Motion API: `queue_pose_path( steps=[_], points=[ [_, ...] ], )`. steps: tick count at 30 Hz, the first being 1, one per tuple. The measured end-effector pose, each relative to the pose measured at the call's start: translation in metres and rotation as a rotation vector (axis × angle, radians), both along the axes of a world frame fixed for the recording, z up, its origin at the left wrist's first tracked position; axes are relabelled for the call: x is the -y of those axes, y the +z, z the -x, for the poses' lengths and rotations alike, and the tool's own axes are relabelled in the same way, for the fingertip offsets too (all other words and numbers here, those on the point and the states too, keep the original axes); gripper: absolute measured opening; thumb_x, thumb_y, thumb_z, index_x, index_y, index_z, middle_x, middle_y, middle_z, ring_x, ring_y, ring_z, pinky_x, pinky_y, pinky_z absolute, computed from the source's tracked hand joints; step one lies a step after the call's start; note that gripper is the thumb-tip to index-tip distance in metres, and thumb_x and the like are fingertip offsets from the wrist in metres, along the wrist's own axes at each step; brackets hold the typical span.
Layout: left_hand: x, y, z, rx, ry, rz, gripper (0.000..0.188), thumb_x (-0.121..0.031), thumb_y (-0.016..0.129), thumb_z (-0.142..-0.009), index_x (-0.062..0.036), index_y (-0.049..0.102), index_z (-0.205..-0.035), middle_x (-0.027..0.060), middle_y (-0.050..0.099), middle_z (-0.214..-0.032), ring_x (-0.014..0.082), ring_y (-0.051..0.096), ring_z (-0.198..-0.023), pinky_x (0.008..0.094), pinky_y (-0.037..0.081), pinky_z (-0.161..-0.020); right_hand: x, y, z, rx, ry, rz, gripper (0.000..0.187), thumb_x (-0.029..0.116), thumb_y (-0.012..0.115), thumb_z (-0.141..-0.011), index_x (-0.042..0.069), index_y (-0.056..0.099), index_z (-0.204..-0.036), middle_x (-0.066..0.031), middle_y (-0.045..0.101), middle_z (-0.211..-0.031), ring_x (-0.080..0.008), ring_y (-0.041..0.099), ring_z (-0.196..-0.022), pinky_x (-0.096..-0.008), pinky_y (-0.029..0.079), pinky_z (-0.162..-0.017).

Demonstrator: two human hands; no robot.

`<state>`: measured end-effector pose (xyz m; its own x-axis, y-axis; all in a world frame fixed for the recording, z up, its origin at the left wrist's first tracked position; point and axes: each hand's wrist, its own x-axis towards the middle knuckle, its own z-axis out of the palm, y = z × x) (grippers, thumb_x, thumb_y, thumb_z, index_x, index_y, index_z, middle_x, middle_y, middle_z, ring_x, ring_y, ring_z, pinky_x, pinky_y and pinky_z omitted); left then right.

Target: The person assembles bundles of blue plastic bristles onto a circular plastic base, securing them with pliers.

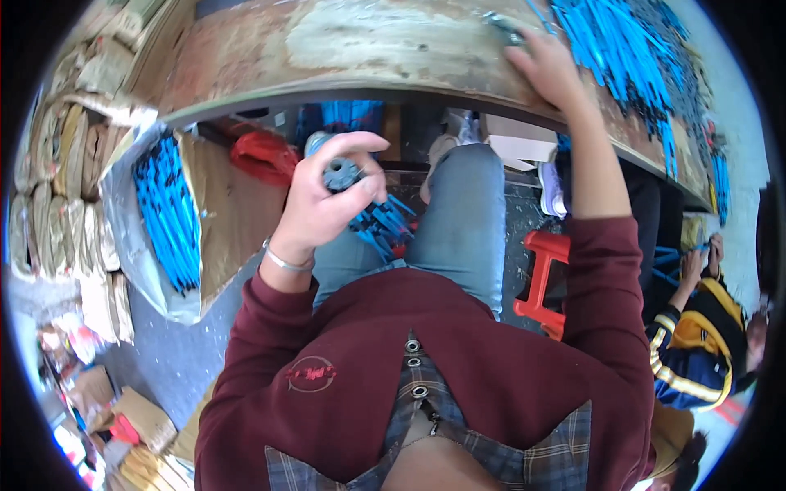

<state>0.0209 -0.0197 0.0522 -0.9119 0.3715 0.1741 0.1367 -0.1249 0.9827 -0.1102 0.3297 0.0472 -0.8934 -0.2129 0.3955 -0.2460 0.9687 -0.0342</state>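
My left hand point(326, 195) is raised over my lap, its fingers curled round a dark grey round piece point(341, 174) with a hole in its end. Just below it, several thin blue sticks point(383, 227) with dark tips lie between my thighs, partly covered by the hand. My right hand point(547, 67) reaches to the wooden table point(352, 49). Its fingertips close on a small dark piece point(505, 29), blurred and partly hidden by the fingers. Right beside this hand lies a large heap of blue sticks point(614, 53) with black ends.
On the left, a plastic-lined carton point(214, 217) holds more blue sticks, near a red bag point(266, 155). Brown paper-wrapped packs point(61, 196) are stacked beyond. A red stool point(540, 278) stands right of my leg. Another person point(700, 335) works at the far right.
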Motion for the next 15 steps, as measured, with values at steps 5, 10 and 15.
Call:
queue_pose_path(
  steps=[5, 10, 15],
  points=[
    [0.004, -0.017, 0.001, 0.003, 0.007, -0.058, 0.021, -0.005, 0.063, -0.075, -0.0003, 0.056, -0.094, 0.0036, 0.057, -0.073, 0.0096, 0.054, -0.066, 0.0232, 0.045, -0.063, 0.041, 0.025, -0.061, 0.108, 0.251, 1.214, 0.050, 0.033, 0.050, -0.087, 0.005, 0.039, -0.127, -0.0149, 0.055, -0.098, -0.0287, 0.054, -0.093, -0.0464, 0.046, -0.084],
    [-0.001, -0.013, 0.009, -0.036, 0.055, -0.013, 0.028, -0.011, 0.073, -0.068, -0.0016, 0.057, -0.089, 0.0021, 0.056, -0.073, 0.0086, 0.052, -0.066, 0.0223, 0.043, -0.063, 0.106, -0.006, -0.132, 0.532, 0.355, 1.415, 0.052, 0.017, 0.052, -0.084, 0.009, 0.031, -0.131, -0.0117, 0.048, -0.105, -0.0284, 0.050, -0.100, -0.0536, 0.046, -0.083],
    [-0.002, -0.012, 0.005, -0.004, 0.004, -0.017, 0.039, -0.018, 0.081, -0.059, -0.0025, 0.057, -0.086, 0.0011, 0.057, -0.072, 0.0084, 0.051, -0.068, 0.0229, 0.043, -0.066, 0.125, -0.016, -0.144, -0.039, 0.391, 0.496, 0.060, -0.001, 0.063, -0.067, 0.013, 0.045, -0.123, -0.0120, 0.044, -0.112, -0.0323, 0.043, -0.107, -0.0517, 0.040, -0.089]
  ],
)
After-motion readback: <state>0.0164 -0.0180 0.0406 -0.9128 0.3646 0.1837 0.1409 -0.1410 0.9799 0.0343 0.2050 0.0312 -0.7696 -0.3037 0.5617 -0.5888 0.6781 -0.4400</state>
